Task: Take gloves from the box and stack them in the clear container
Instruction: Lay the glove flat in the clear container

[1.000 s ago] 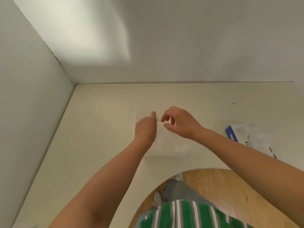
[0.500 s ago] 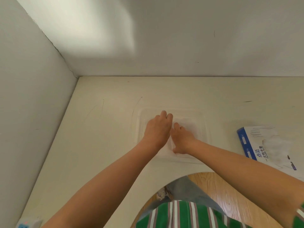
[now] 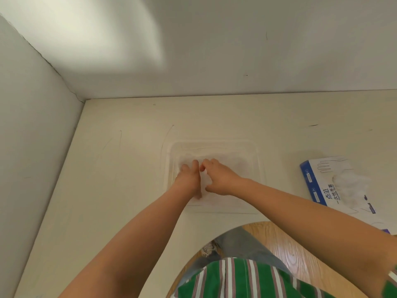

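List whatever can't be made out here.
Head view only:
- How many gloves lie in the clear container: see-through film, covered by both hands.
- Whether the left hand or right hand pinches a glove: fingertips hidden behind knuckles.
- Glove box: near end behind the right forearm; small print too small.

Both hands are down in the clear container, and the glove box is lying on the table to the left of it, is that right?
Not quite. The left hand and right hand are down in the clear container, but the glove box lies on the table to its right, not its left; the head view shows it.
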Demonstrator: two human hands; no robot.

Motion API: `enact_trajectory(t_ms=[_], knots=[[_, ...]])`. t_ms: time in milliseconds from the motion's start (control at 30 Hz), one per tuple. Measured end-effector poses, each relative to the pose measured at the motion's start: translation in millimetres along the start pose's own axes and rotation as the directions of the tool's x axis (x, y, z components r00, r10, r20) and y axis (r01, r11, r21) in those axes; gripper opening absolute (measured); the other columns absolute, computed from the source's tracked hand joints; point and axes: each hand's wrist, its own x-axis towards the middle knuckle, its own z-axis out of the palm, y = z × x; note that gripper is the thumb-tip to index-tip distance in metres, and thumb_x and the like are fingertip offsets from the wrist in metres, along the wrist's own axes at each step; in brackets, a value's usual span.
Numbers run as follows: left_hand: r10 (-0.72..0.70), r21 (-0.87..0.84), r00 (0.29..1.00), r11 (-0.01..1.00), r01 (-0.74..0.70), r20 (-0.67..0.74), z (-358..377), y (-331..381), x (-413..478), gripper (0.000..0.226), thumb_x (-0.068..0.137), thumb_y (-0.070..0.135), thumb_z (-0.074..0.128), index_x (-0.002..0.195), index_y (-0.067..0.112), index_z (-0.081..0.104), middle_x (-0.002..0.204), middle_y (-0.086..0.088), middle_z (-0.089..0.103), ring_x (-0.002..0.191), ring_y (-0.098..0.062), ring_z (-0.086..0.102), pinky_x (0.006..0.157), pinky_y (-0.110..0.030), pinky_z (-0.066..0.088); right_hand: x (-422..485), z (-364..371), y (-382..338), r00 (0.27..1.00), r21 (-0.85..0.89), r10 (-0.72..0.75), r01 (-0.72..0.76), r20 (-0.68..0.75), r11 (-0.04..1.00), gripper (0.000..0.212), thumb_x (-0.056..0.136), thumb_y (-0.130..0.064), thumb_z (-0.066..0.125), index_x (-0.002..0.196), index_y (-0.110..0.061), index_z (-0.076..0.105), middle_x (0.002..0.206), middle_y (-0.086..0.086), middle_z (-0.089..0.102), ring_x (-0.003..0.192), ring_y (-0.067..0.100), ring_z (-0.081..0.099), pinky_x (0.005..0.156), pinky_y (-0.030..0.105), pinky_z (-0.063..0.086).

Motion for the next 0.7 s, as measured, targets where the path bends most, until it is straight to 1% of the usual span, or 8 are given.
enact_trajectory(t_ms=[67,133,200,333,500,567,633,700], knots=[[0.028,0.056,0.999,0.998,-0.030,0.032,-1,1,-3,0.102,0.079,0.018,0.078,0.149,0.012,0.003,0.139,-0.015,0.023,0.120,-0.034,0.049,0.093,-0.038,0.050,-2,7,10,0.987,-0.222,0.128,-0.104,0.095,0.969,0.100,0.078,-0.018,0.077,0.153,-0.013,0.011,0.146,0.013,0.025,0.125,0.031,0.044,0.094,0.035,0.046],[-0.001,0.038,0.999,0.999,-0.001,0.046,2,0,-3,0.115,0.076,0.016,0.080,0.152,0.016,-0.006,0.145,-0.017,0.017,0.123,-0.037,0.047,0.094,-0.039,0.049,-7,9,20,0.981,-0.427,0.182,-0.135,0.070,0.894,0.120,0.075,-0.028,0.081,0.154,-0.012,-0.007,0.153,0.015,0.014,0.136,0.033,0.030,0.106,0.036,0.037],[-0.041,0.010,0.998,0.999,0.041,0.041,5,0,-1,0.122,0.073,0.014,0.082,0.152,0.021,-0.010,0.148,-0.020,0.015,0.122,-0.037,0.048,0.091,-0.039,0.049,-10,11,26,0.979,-0.496,0.196,-0.145,0.051,0.856,0.128,0.072,-0.036,0.083,0.153,-0.009,-0.013,0.153,0.016,0.012,0.139,0.033,0.024,0.113,0.036,0.029],[-0.072,0.054,0.996,0.996,0.069,0.056,9,1,-3,0.123,0.078,0.015,0.078,0.152,0.021,-0.020,0.152,-0.021,0.007,0.124,-0.035,0.047,0.091,-0.036,0.049,-4,21,26,0.967,-0.485,0.250,-0.195,0.052,0.852,0.133,0.070,-0.034,0.084,0.152,-0.009,-0.017,0.154,0.016,0.005,0.142,0.035,0.019,0.116,0.037,0.027],[-0.076,0.086,0.996,0.994,0.071,0.054,10,2,-7,0.118,0.083,0.016,0.073,0.151,0.017,-0.023,0.152,-0.023,0.008,0.127,-0.036,0.043,0.095,-0.037,0.046,-10,16,26,0.972,-0.457,0.224,-0.169,0.067,0.873,0.129,0.071,-0.033,0.083,0.153,-0.011,-0.013,0.153,0.015,0.009,0.140,0.034,0.021,0.114,0.037,0.028],[-0.080,0.045,0.994,0.996,0.077,0.070,5,3,-11,0.112,0.083,0.018,0.072,0.153,0.017,-0.015,0.152,-0.020,0.010,0.129,-0.037,0.042,0.097,-0.039,0.046,-17,8,23,0.975,-0.426,0.207,-0.155,0.077,0.891,0.123,0.073,-0.033,0.083,0.154,-0.010,-0.007,0.152,0.015,0.015,0.139,0.032,0.026,0.110,0.036,0.033],[-0.065,0.040,0.998,0.997,0.064,0.024,-4,3,-19,0.091,0.084,0.019,0.070,0.152,0.013,0.011,0.146,-0.018,0.028,0.123,-0.035,0.048,0.093,-0.037,0.048,-23,-2,18,0.981,-0.365,0.178,-0.139,0.073,0.921,0.105,0.076,-0.029,0.080,0.153,-0.009,0.012,0.148,0.014,0.026,0.134,0.031,0.032,0.102,0.036,0.041],[-0.033,0.078,0.992,0.996,0.043,-0.123,-16,6,-28,0.052,0.087,0.017,0.063,0.134,0.010,0.043,0.130,-0.013,0.050,0.111,-0.030,0.056,0.079,-0.032,0.046,-31,-17,16,0.997,-0.315,0.080,-0.076,0.001,0.946,0.067,0.084,-0.021,0.070,0.141,-0.011,0.038,0.136,0.011,0.039,0.123,0.028,0.041,0.090,0.035,0.047]])
